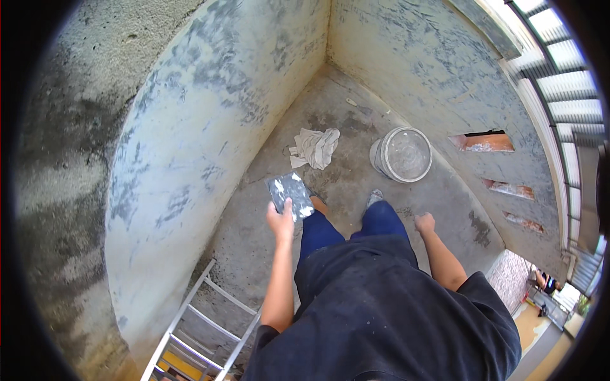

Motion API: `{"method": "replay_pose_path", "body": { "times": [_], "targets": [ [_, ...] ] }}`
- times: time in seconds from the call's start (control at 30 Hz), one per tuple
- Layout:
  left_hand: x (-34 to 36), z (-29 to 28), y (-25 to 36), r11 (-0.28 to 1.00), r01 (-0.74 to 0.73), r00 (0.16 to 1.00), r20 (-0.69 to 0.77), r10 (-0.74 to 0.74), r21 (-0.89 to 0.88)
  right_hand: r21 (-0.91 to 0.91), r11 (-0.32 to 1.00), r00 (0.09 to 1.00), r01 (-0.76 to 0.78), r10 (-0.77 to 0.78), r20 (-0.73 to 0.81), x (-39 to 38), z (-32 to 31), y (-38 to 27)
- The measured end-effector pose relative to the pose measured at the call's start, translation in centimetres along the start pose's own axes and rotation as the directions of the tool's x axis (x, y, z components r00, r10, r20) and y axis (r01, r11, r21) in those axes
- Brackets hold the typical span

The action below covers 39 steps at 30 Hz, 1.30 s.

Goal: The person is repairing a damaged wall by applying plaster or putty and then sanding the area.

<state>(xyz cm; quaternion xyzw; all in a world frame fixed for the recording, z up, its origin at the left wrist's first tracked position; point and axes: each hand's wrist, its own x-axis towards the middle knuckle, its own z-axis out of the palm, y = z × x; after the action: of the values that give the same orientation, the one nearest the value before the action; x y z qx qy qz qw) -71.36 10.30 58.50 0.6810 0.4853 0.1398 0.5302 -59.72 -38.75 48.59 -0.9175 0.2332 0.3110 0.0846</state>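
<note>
My left hand [281,221] grips a flat dark grey plate [289,190] with white paste smeared on it, held out above the floor in front of my legs. To the right of my legs my right hand [424,222] hangs with curled fingers, and I see nothing in it. A round bucket [405,154] with pale residue stands ahead on the right. A crumpled pale cloth [314,147] lies to its left, and a scraper [357,106] lies farther back on the floor.
Patchy skimmed walls [178,140] meet at a corner ahead, the right one [413,57] with slot openings. An aluminium ladder [213,287] is at lower left. Beyond an opening at lower right, a person [548,282] appears among some objects.
</note>
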Motion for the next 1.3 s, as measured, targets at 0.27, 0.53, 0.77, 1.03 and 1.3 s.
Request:
{"method": "replay_pose_path", "body": {
  "times": [0.27,0.53,0.77,1.03,1.3],
  "targets": [
    [16.7,-3.4,14.1,0.879,-0.332,0.937,0.226,0.266,0.341,0.124,0.986,0.992,-0.112,0.104,0.064,-5.1,1.1,-5.3],
    [22.4,-1.4,19.5,0.802,-0.467,0.877,0.079,0.474,0.371,0.097,0.978,0.983,0.184,-0.181,-0.033,0.5,0.4,-14.7],
    [20.5,6.7,14.1,0.906,-0.26,0.965,0.128,0.23,0.335,0.154,0.842,0.853,0.517,-0.523,-0.006,4.8,-2.3,-28.0],
    [16.0,11.8,9.6,0.958,-0.051,0.996,0.081,0.029,0.284,0.061,0.773,0.775,0.632,-0.632,-0.027,5.5,2.1,-32.8],
    [20.5,15.1,-6.4,0.932,0.022,0.998,-0.066,0.002,0.362,-0.038,0.806,0.807,0.59,-0.59,0.014,4.2,14.5,-33.1]
  ]
}}
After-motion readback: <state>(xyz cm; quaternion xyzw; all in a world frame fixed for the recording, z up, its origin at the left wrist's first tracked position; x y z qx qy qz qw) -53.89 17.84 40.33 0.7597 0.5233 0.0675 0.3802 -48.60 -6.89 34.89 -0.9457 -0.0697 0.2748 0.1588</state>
